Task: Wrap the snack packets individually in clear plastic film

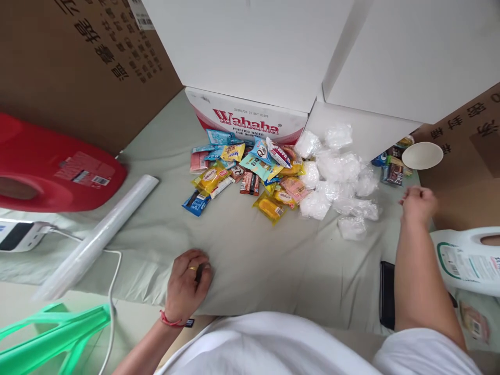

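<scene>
My left hand [189, 281] rests on the pale green cloth, its fingers loosely bent and the thumb apart, with nothing visible in it. Out to the right, my right hand [419, 205] is closed; anything inside its fingers is hidden. Just beyond it are a white bowl [422, 155] and a few small snack packets [393, 172]. A heap of colourful wrapped snacks [250, 169] lies mid-cloth, against a Wahaha carton [250, 117]. Touching the heap on its right is a pile of crumpled clear-plastic bundles [339, 172], whitish inside or through the wrap.
At left lie a red jug [94, 172], a clear plastic roll [101, 234] and a power strip [23, 235] with a white cable. A green plastic stool [58, 338] stands below. A white jug [469, 260] and a black flat object [387, 294] flank my right forearm. Cardboard walls surround the cloth.
</scene>
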Tool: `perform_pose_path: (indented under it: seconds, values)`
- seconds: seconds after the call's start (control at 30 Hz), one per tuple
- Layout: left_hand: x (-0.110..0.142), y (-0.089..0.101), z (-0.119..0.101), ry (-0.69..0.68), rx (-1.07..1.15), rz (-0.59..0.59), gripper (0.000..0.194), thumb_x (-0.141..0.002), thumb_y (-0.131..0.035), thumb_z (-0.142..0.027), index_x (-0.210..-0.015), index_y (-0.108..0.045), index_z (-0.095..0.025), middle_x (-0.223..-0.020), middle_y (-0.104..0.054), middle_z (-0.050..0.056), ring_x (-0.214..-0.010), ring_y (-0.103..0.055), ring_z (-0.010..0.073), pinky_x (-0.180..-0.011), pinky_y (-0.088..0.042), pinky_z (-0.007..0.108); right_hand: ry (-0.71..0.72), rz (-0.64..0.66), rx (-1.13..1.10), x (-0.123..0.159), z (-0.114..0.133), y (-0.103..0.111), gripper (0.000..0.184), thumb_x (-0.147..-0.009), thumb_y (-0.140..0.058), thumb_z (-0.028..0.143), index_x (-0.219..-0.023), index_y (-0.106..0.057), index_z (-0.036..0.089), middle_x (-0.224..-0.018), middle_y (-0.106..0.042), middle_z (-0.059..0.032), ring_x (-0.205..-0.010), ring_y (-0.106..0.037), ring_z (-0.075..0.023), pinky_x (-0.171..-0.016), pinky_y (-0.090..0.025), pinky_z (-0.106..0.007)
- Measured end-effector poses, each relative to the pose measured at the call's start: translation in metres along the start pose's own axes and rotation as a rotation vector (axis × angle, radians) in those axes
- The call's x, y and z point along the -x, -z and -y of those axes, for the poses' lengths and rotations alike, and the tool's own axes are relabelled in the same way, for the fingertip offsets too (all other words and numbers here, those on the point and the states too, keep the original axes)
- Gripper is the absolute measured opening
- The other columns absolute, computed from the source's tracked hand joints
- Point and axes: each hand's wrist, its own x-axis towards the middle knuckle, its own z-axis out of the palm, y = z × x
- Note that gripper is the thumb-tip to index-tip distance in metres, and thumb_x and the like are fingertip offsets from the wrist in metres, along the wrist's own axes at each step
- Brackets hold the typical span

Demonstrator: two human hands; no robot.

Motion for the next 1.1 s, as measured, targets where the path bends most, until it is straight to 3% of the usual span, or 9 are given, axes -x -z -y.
perform_pose_path:
  seconds: [0.07, 0.23, 0.33, 0.47, 0.6, 0.7, 0.9, 1.03, 1.1]
  values:
    - [0.000, 0.000, 0.000, 0.025, 0.043, -0.005, 0.010, -0.090, -0.060, -0.016, -0.097, -0.065, -0.021, -0.105, -0.068, 0.009, -0.105, -0.067, 0.0272, -0.091, -0.056, 0.042, 0.052, -0.048, 0.124, 0.055, 0.002, 0.010, 0.031, -0.092, -0.067, 0.053, -0.081, -0.068, 0.024, -0.077, -0.064, -0.0073, -0.061, -0.054, -0.0133, -0.052, -0.051, -0.030]
    - [0.000, 0.004, -0.002, 0.129, 0.190, 0.000, 0.008, -0.089, -0.059, -0.023, -0.090, -0.068, -0.023, -0.101, -0.069, 0.007, -0.101, -0.068, 0.0263, -0.089, -0.058, 0.042, -0.119, 0.327, 0.340, 0.170, -0.003, 0.012, 0.043, -0.064, -0.088, 0.052, -0.087, -0.074, 0.019, -0.069, -0.067, -0.0022, -0.060, -0.057, -0.0146, -0.053, -0.049, -0.028]
    - [0.000, 0.005, -0.017, 0.253, 0.382, 0.003, 0.006, -0.090, -0.061, -0.030, -0.089, -0.066, -0.027, -0.096, -0.066, 0.003, -0.091, -0.067, 0.0255, -0.083, -0.058, 0.045, -0.029, 0.286, 0.225, 0.221, 0.002, 0.005, 0.041, -0.073, -0.082, 0.056, -0.087, -0.071, 0.019, -0.074, -0.067, -0.0006, -0.063, -0.056, -0.0135, -0.061, -0.051, -0.028]
    - [-0.009, -0.002, -0.067, 0.622, 0.992, 0.408, 0.030, -0.093, -0.061, -0.054, -0.097, -0.062, -0.024, -0.091, -0.064, 0.004, -0.083, -0.066, 0.0226, -0.064, -0.055, 0.036, 0.061, 0.476, 0.030, 0.295, 0.026, -0.016, 0.035, -0.083, -0.078, 0.054, -0.096, -0.072, 0.022, -0.086, -0.071, -0.0024, -0.074, -0.061, -0.0157, -0.072, -0.052, -0.029]
    - [-0.026, -0.014, -0.117, 0.747, 1.541, 0.605, 0.081, -0.066, -0.089, -0.063, -0.129, -0.055, -0.024, -0.138, -0.057, 0.015, -0.116, -0.065, 0.0285, -0.082, -0.061, 0.037, 0.021, 0.791, -0.097, 0.363, 0.048, -0.044, 0.029, -0.088, -0.074, 0.051, -0.100, -0.074, 0.025, -0.113, -0.074, -0.0066, -0.099, -0.068, -0.0216, -0.087, -0.055, -0.033]
    - [-0.036, -0.021, -0.125, 0.766, 1.623, 0.595, 0.071, -0.059, -0.097, -0.052, -0.113, -0.064, -0.020, -0.123, -0.066, 0.011, -0.102, -0.068, 0.0224, -0.082, -0.058, 0.034, -0.049, 0.899, -0.145, 0.390, 0.050, -0.056, 0.031, -0.089, -0.073, 0.053, -0.099, -0.073, 0.024, -0.107, -0.075, -0.0065, -0.093, -0.068, -0.0215, -0.085, -0.055, -0.034]
    - [-0.035, -0.011, -0.096, 0.972, 1.719, 0.403, 0.049, -0.061, -0.098, -0.043, -0.080, -0.061, -0.017, -0.096, -0.070, 0.003, -0.095, -0.070, 0.0186, -0.087, -0.058, 0.035, -0.032, 0.677, -0.198, 0.397, 0.030, -0.045, 0.032, -0.089, -0.072, 0.053, -0.097, -0.068, 0.022, -0.092, -0.073, -0.0042, -0.084, -0.067, -0.0193, -0.081, -0.056, -0.033]
    - [-0.029, -0.001, -0.097, 1.044, 1.775, 0.740, 0.059, -0.073, -0.083, -0.070, -0.092, -0.068, -0.016, -0.099, -0.073, 0.011, -0.092, -0.073, 0.0245, -0.080, -0.061, 0.040, 0.280, 0.720, -0.006, 0.408, 0.035, -0.046, 0.015, -0.094, -0.068, 0.039, -0.097, -0.070, 0.025, -0.117, -0.075, -0.0083, -0.107, -0.071, -0.0251, -0.097, -0.056, -0.041]
    - [-0.026, -0.002, -0.104, 1.013, 1.829, 0.841, 0.056, -0.073, -0.087, -0.062, -0.100, -0.069, -0.016, -0.102, -0.074, 0.011, -0.092, -0.073, 0.0240, -0.080, -0.061, 0.040, 0.469, 0.795, 0.094, 0.416, 0.041, -0.053, 0.010, -0.095, -0.063, 0.031, -0.098, -0.072, 0.027, -0.124, -0.074, -0.0091, -0.117, -0.069, -0.0266, -0.105, -0.054, -0.046]
